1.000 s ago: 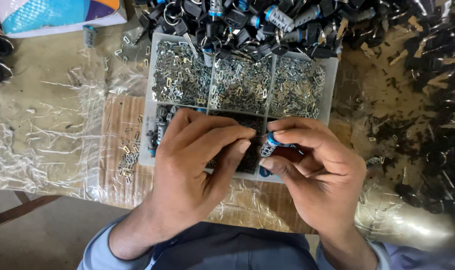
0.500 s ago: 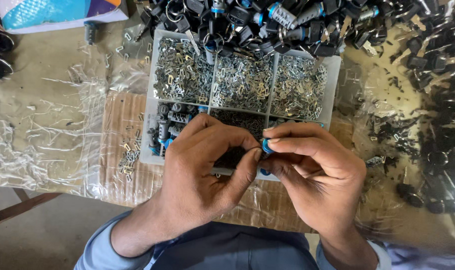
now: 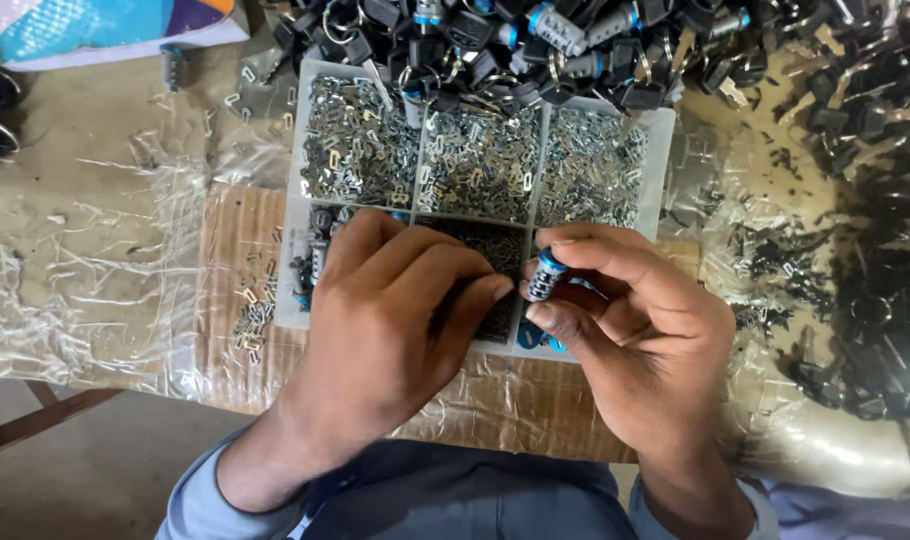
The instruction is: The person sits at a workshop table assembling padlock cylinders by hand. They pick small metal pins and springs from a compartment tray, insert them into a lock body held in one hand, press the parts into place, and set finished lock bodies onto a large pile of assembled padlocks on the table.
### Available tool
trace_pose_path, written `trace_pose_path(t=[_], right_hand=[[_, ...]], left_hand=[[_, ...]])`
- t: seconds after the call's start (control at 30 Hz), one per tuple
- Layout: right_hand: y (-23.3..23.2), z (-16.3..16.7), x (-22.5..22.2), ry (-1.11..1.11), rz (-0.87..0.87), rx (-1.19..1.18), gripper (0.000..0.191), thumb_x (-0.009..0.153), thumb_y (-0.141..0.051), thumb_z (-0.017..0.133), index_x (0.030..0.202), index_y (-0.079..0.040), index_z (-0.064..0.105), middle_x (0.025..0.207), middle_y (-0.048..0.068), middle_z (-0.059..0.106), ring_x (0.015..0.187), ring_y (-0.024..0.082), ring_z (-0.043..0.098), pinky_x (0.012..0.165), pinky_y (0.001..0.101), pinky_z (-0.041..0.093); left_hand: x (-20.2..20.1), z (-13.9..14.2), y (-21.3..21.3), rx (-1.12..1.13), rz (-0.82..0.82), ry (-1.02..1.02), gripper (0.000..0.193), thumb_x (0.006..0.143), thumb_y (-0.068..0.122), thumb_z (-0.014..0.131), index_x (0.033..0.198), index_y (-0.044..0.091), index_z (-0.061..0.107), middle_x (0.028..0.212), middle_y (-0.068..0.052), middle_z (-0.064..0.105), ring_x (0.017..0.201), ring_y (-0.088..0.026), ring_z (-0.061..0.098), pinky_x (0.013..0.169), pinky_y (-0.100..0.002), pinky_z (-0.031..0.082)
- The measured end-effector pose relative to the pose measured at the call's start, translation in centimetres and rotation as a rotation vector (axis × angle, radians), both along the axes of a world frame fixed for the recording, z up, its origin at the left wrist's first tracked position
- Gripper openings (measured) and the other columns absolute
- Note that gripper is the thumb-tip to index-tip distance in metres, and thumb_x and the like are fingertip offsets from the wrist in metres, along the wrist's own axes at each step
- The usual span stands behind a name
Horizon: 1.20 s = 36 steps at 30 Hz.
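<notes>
Holding item: right hand (image 3: 635, 330) pinches a small lock cylinder (image 3: 546, 277), silver with a blue band, between thumb and forefinger, just above the near edge of a white compartment tray (image 3: 659, 150). Left hand (image 3: 395, 310): fingers curled, tips over the tray's dark middle compartment beside the cylinder; any contents hidden. Tray's far compartments: small metal pieces. Beyond the tray: heap of black keys and cylinders (image 3: 535, 40). Plastic-covered worktop (image 3: 95, 260) beneath

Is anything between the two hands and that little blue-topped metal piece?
Nothing visible. The right hand already pinches the small cylinder in its fingertips, and the left hand sits right beside it over the parts tray.
</notes>
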State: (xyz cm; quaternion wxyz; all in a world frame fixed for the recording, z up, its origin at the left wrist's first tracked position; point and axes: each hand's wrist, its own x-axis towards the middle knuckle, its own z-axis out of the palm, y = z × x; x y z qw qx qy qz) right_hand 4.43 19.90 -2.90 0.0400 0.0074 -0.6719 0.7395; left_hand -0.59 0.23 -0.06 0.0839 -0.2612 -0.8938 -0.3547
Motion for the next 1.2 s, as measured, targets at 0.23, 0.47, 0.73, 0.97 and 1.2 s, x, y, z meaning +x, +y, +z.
trace_pose_path(t=[0.23, 0.47, 0.73, 0.97, 1.2], right_hand=[[0.2, -0.2, -0.1, -0.007, 0.011, 0.077, 0.035, 0.087, 0.014, 0.077, 0.119, 0.006, 0.065, 0.132, 0.020, 0.067, 0.107, 0.017, 0.074, 0.086, 0.0245, 0.067], [0.2, -0.3, -0.2, 0.011, 0.038, 0.018, 0.035, 0.089, 0.015, 0.077, 0.120, 0.006, 0.064, 0.133, 0.019, 0.066, 0.110, 0.018, 0.073, 0.093, 0.0271, 0.067], [-0.1, -0.3, -0.2, 0.010, 0.019, -0.068, 0.037, 0.092, 0.016, 0.075, 0.126, 0.006, 0.064, 0.128, 0.018, 0.066, 0.110, 0.018, 0.072, 0.096, 0.0295, 0.068], [0.1, -0.4, -0.1, 0.061, 0.008, 0.106, 0.033, 0.092, 0.012, 0.077, 0.122, 0.006, 0.065, 0.129, 0.019, 0.068, 0.102, 0.015, 0.074, 0.082, 0.0211, 0.067], [0.1, -0.4, 0.1, 0.080, 0.021, 0.118, 0.029, 0.093, 0.012, 0.076, 0.120, 0.006, 0.065, 0.129, 0.021, 0.066, 0.104, 0.017, 0.075, 0.083, 0.0208, 0.067]], left_hand=[[0.9, -0.3, -0.6, 0.236, 0.046, -0.143, 0.023, 0.093, 0.009, 0.083, 0.111, 0.007, 0.069, 0.100, -0.004, 0.072, 0.084, -0.018, 0.067, 0.068, -0.030, 0.055], [0.6, -0.2, -0.9, 0.098, 0.030, 0.055, 0.019, 0.096, 0.006, 0.083, 0.110, 0.007, 0.071, 0.105, -0.004, 0.072, 0.093, -0.023, 0.065, 0.079, -0.036, 0.052], [-0.4, 0.2, -0.1, -0.358, 0.010, 0.039, 0.015, 0.088, 0.021, 0.083, 0.087, 0.009, 0.075, 0.085, -0.004, 0.072, 0.084, -0.029, 0.058, 0.076, -0.045, 0.043], [0.7, 0.0, -0.3, 0.204, -0.038, -0.114, 0.012, 0.095, 0.010, 0.079, 0.106, 0.007, 0.075, 0.104, -0.005, 0.075, 0.088, -0.021, 0.059, 0.080, -0.034, 0.046], [0.9, 0.0, 0.0, 0.256, -0.040, -0.142, 0.012, 0.096, 0.008, 0.079, 0.107, 0.006, 0.074, 0.104, -0.005, 0.076, 0.091, -0.020, 0.062, 0.082, -0.032, 0.049]])
